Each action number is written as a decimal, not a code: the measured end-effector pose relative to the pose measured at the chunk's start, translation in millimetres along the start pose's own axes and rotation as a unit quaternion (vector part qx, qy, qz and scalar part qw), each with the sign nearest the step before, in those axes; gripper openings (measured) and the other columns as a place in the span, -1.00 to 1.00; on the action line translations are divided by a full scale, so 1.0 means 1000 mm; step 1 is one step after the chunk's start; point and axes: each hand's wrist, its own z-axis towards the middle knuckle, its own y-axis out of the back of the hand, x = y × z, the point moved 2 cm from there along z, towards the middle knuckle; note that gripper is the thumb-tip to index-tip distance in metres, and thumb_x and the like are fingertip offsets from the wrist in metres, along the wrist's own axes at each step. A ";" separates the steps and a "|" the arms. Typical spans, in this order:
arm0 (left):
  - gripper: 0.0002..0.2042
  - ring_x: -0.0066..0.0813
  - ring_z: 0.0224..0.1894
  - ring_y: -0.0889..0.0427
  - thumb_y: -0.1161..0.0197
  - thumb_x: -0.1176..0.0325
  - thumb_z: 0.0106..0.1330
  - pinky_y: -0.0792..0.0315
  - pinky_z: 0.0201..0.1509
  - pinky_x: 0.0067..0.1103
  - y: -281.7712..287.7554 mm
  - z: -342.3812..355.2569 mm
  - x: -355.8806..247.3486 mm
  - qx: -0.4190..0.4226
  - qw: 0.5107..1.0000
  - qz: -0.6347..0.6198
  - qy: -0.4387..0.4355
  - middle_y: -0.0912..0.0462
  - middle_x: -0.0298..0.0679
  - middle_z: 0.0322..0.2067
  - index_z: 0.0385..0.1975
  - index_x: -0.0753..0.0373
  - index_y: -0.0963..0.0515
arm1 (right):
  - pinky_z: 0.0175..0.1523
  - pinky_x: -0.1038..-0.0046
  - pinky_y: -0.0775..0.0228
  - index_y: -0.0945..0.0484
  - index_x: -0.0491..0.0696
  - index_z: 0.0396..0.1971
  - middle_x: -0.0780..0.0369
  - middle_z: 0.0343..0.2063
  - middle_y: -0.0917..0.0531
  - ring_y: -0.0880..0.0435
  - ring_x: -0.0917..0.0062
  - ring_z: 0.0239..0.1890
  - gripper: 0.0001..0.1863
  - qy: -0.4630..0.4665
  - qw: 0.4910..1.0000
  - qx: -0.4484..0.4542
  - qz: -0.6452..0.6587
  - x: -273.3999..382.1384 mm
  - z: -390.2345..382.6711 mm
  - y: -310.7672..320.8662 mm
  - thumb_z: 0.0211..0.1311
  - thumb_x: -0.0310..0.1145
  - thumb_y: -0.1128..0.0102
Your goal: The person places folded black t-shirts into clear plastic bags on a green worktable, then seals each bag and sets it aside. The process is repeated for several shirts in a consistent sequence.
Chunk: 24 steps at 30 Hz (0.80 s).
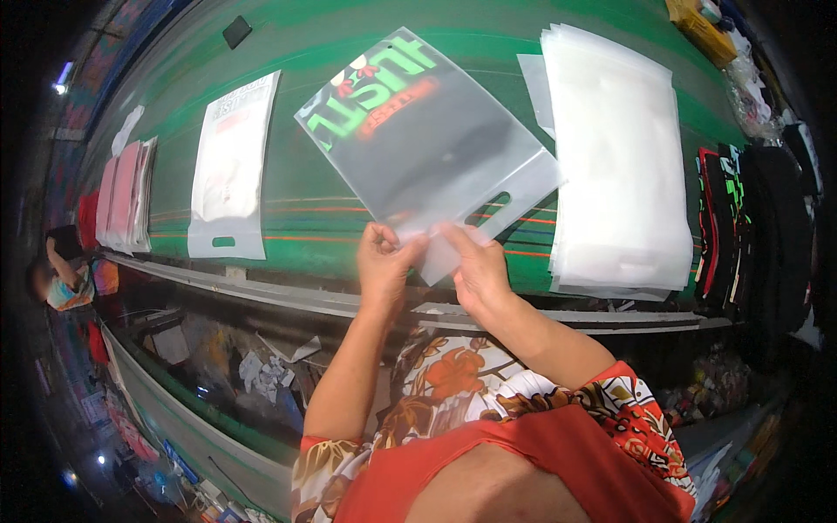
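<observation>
My left hand (pixel 384 266) and my right hand (pixel 478 272) both grip the lower end of a translucent plastic bag (pixel 440 152), fingers closed on its edge near a cut-out handle. The bag lies tilted on the green table (pixel 323 52), with a dark folded item inside showing bright green and red printing. To its right is a thick stack of white translucent bags (pixel 615 157). To the left, a filled white bag (pixel 228 157) lies flat, its handle slot toward me.
Pink-and-white packets (pixel 122 196) lie farther left, near another person (pixel 70 283) at the edge of view. Dark folded garments (pixel 724 227) are stacked at far right, below a yellow package (pixel 697 30). A small black object (pixel 237 31) is at the back. A metal rail (pixel 331 296) runs along the near edge.
</observation>
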 end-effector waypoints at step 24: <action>-0.60 -0.42 -0.18 -0.65 -0.32 0.71 0.15 -0.57 -0.11 -0.58 0.010 0.038 -0.024 0.130 0.977 0.005 0.169 -0.63 -0.09 -0.05 0.04 0.43 -0.55 | -0.07 0.44 -0.54 -0.57 -0.25 -0.08 0.17 -0.19 -0.68 -0.68 0.51 -0.18 -0.74 0.120 0.989 -0.071 -0.041 -0.013 0.007 -0.020 0.28 -0.47 -0.27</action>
